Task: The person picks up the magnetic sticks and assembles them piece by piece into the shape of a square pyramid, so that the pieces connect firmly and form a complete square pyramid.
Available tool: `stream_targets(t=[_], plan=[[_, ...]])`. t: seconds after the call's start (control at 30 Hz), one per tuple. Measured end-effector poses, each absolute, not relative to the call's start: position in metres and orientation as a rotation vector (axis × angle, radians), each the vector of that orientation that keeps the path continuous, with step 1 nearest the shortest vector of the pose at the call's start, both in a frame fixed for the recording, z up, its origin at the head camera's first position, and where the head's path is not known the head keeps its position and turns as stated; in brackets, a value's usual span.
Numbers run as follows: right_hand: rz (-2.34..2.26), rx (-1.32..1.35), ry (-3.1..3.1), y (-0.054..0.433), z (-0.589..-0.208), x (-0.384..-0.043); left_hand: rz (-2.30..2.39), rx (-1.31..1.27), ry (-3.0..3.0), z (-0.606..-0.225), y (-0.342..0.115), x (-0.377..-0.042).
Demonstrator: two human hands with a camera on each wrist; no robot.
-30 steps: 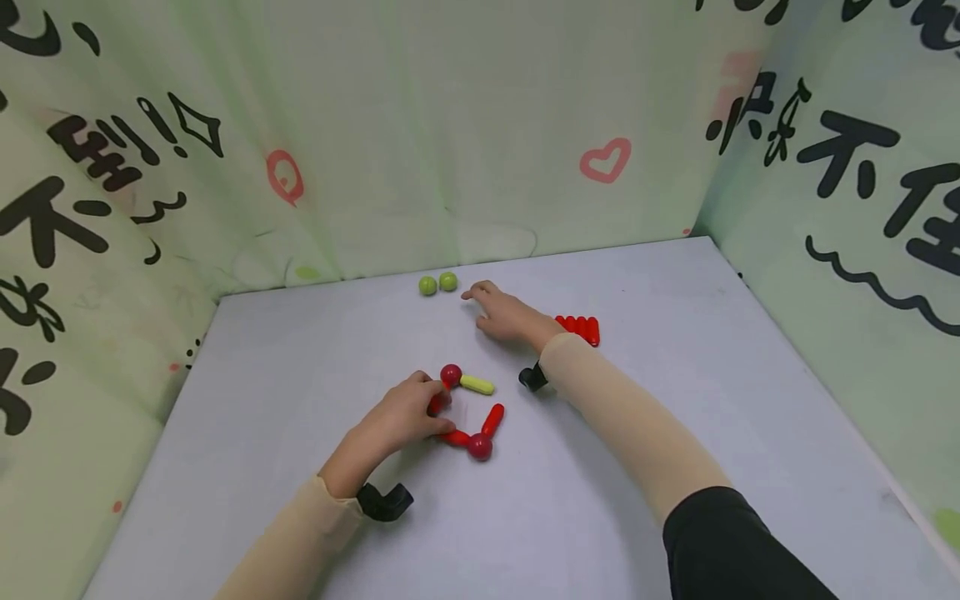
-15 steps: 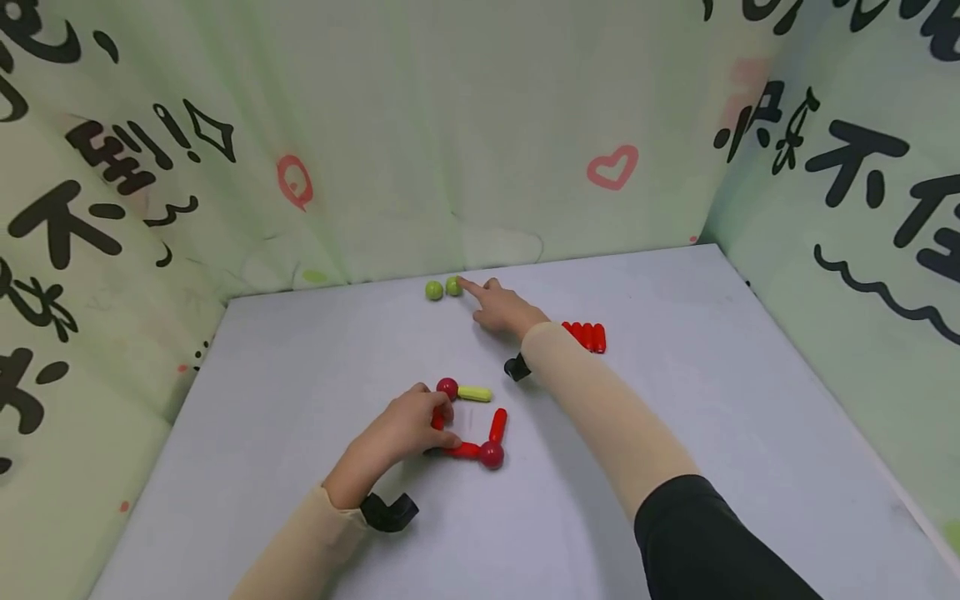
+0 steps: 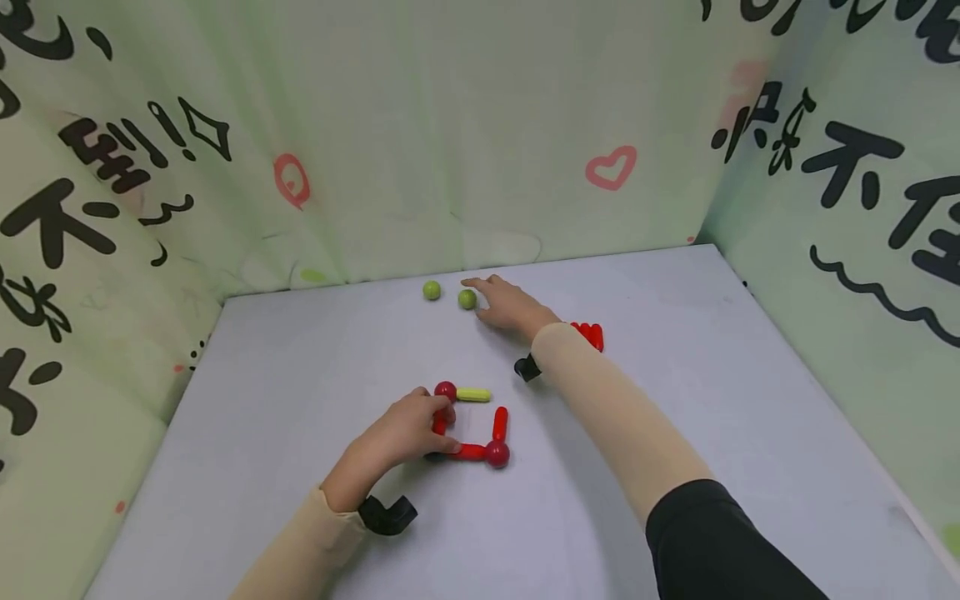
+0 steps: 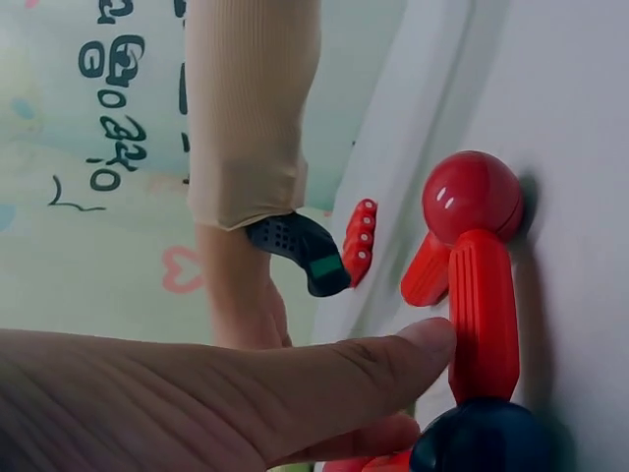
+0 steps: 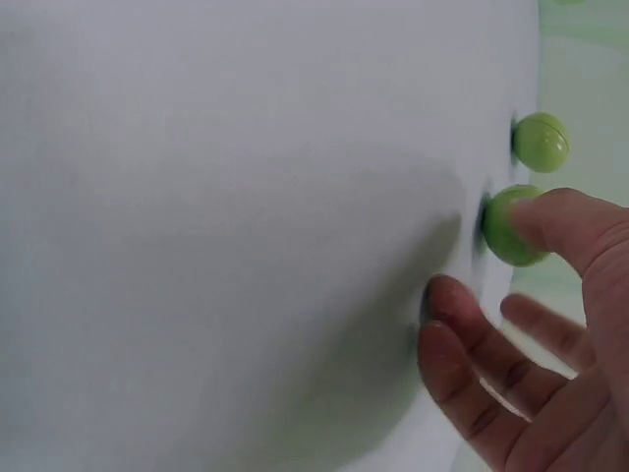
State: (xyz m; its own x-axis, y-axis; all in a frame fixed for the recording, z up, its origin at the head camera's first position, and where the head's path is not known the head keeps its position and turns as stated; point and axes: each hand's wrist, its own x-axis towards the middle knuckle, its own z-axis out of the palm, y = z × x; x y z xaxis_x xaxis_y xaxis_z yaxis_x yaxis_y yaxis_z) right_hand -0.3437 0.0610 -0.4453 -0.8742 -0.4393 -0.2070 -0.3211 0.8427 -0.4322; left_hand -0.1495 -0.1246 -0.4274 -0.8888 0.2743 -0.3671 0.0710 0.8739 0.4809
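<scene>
My left hand [image 3: 408, 425] holds a flat frame of red sticks and balls at its left corner, fingers and thumb bent about it. In the left wrist view the thumb lies against a red stick [image 4: 484, 315] between a shiny red ball [image 4: 472, 197] and a dark blue ball [image 4: 484, 438]. A yellow-green stick [image 3: 474, 395] joins the frame's far red ball [image 3: 446, 392]. At the back, my right hand [image 3: 513, 307] reaches around a green ball [image 3: 467, 299] with fingers spread. One digit overlaps that ball in the right wrist view; firm contact is unclear.
A second green ball [image 3: 431, 290] lies left of the first, near the table's back edge. A row of loose red sticks [image 3: 592, 335] is partly hidden by my right forearm. Printed curtains surround the white table [image 3: 675, 333] at the back and sides.
The nearer green ball has rolled away from the other one, toward my right hand. The right hand's index finger reached onto it and drew back slightly. The left hand keeps its hold.
</scene>
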Motion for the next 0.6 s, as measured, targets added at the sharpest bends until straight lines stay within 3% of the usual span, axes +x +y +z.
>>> stream_targets(t=[0.37,0.6], plan=[[-0.580,-0.712,2.732,0.060,-0.449,-0.326,0.550,0.357,2.638,-0.414,-0.120,-0.150],[-0.544,-0.695,2.731,0.073,-0.445,-0.311,0.493,0.608,2.759,-0.413,-0.108,-0.166]])
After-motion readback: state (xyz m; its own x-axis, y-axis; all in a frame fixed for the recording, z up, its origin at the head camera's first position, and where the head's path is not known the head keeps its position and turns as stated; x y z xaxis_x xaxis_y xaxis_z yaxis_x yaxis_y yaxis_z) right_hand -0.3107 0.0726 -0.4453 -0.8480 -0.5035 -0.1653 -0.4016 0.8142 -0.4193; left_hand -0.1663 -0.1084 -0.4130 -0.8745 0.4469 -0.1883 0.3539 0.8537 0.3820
